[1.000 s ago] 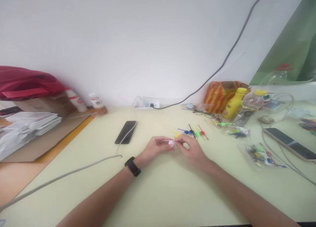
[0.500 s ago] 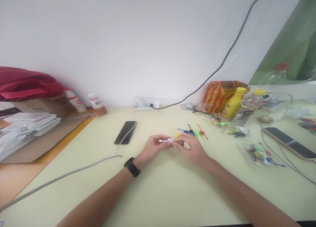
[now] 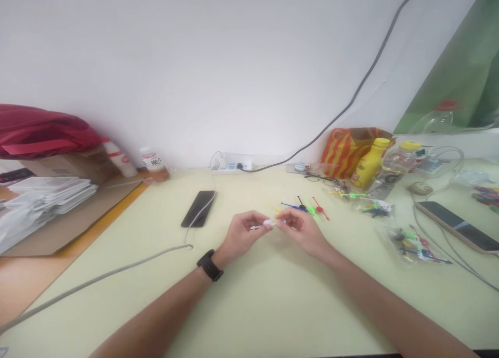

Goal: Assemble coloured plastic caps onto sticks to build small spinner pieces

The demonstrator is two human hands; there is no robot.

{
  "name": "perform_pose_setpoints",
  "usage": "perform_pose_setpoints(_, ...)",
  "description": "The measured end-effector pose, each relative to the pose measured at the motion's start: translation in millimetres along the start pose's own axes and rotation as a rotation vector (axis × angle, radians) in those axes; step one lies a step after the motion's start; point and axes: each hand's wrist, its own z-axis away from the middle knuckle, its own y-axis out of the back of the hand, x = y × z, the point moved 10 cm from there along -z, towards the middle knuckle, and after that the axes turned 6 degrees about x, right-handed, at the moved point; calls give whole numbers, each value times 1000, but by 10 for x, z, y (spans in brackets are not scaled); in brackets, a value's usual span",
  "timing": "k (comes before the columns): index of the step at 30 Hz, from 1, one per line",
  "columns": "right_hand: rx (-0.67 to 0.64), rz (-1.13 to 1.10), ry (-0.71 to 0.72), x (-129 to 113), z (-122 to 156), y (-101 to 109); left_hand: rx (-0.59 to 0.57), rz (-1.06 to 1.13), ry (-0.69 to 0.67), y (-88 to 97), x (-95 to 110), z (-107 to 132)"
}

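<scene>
White pin (image 3: 267, 223) between both hands (image 3: 241, 234) (image 3: 303, 231)

Colored picks (image 3: 307, 209) just beyond hands (image 3: 302, 232)

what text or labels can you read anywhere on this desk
No text reads clearly.
Small bottle by the wall: dark characters on a white label, too blurred to read.
Yellow bottle: printed picture, wording too small to read.
White piece pinched by left hand and right hand: no print visible.
</scene>
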Motion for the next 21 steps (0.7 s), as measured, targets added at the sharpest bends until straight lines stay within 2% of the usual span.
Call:
perform_pose_setpoints(4, -5, -13, 2, -23, -1, -10, 11, 5, -24, -3, 26, 12)
perform_pose_setpoints(9, 8, -41, 0, 11, -24, 38, -123, 165, 52, -127, 65, 34)
perform_pose_setpoints(12, 26, -59, -7, 39, -34, 72, -165, 195, 58, -147, 79, 28)
perform_pose_setpoints(17, 121, 51, 75, -72, -14, 191, -102, 245, 82, -75, -41, -23)
perform_pose_setpoints(21, 81, 77, 108, -162, 30, 159, -74, 270, 99, -41, -126, -50)
